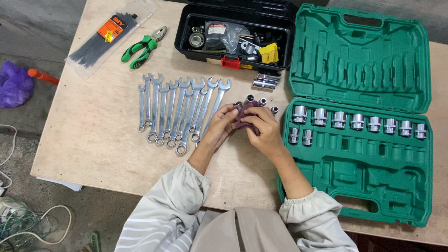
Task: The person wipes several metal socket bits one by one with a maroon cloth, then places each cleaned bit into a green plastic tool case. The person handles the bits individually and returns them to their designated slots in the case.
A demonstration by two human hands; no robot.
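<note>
Counter: pale plywood top (pixel 93 140) with rounded corners, evenly lit.
Floor: grey concrete (pixel 28 42), dusty, seen at the left and below the counter.
Floor clutter: purple bag (pixel 14 86) at the left edge, white cables (pixel 32 224) coiled at the lower left.
Light: soft, shadows faint.

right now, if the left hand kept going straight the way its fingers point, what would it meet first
The left hand points up and to the right, already touching the purple cloth it shares with the right hand. Past that, it would likely meet the loose sockets on the table, though depth is hard to judge.
</note>
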